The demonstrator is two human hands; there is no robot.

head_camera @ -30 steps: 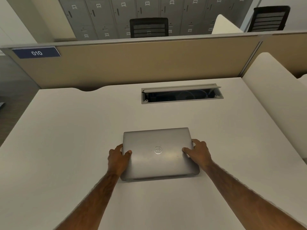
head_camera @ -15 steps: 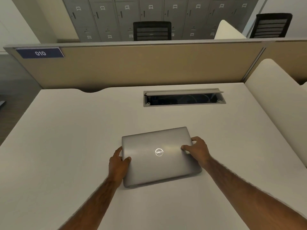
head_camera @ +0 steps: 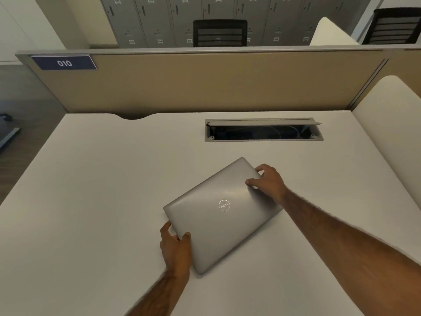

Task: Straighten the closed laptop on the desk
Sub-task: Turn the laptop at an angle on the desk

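Observation:
A closed silver laptop [head_camera: 218, 220] with a round logo on its lid lies flat on the white desk [head_camera: 91, 201], turned askew so its far right corner points toward the cable hatch. My left hand [head_camera: 175, 245] grips its near left edge, thumb on the lid. My right hand [head_camera: 267, 181] clasps the far right edge, fingers curled over the corner. My right forearm crosses over the laptop's right corner and hides it.
An open cable hatch [head_camera: 264, 131] is sunk into the desk behind the laptop. A beige partition [head_camera: 205, 83] with a blue "010" sign [head_camera: 65, 63] closes the back. A white side divider [head_camera: 391, 124] stands on the right. Chairs and lockers lie beyond.
Both hands have rotated the laptop counterclockwise from nearly square to strongly askew. My right hand moved away from me, my left hand toward me. The view has tilted down slightly.

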